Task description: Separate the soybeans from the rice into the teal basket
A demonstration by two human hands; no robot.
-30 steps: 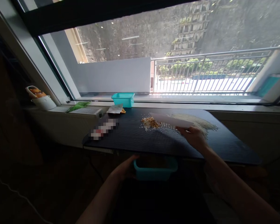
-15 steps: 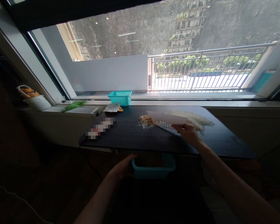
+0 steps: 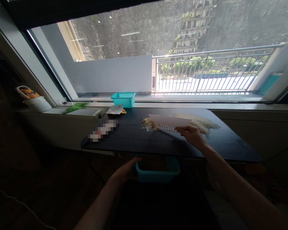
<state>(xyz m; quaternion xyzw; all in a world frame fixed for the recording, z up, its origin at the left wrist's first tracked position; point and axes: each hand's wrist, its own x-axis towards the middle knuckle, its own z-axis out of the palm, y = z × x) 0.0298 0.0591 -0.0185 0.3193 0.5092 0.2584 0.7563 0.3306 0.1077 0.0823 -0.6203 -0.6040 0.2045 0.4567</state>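
Observation:
My right hand (image 3: 192, 134) pinches the right end of a pale sheet (image 3: 170, 120) with a row of holes or slots along its lower edge. The sheet is tilted over the table. Its left end meets a small mixed heap of yellow-brown kernels and white grains (image 3: 148, 124). Behind it and to its right spreads a wide layer of white grains that look like rice (image 3: 205, 124). Below the table's front edge, my left hand (image 3: 129, 167) grips the left end of a teal plastic bin (image 3: 158, 177). The bin's inside is dark, with brownish contents I cannot make out.
The dark table (image 3: 124, 137) stands against the window sill. Toward its back left are another teal bin (image 3: 126, 100) and a white packet (image 3: 115, 109); a blurred-out item (image 3: 103, 131) lies nearer. A green cloth (image 3: 76, 107) and a white pot (image 3: 38, 104) rest on the radiator side.
My right hand and the pale sheet have shifted slightly left, toward the mixed heap. My left hand keeps its hold on the bin.

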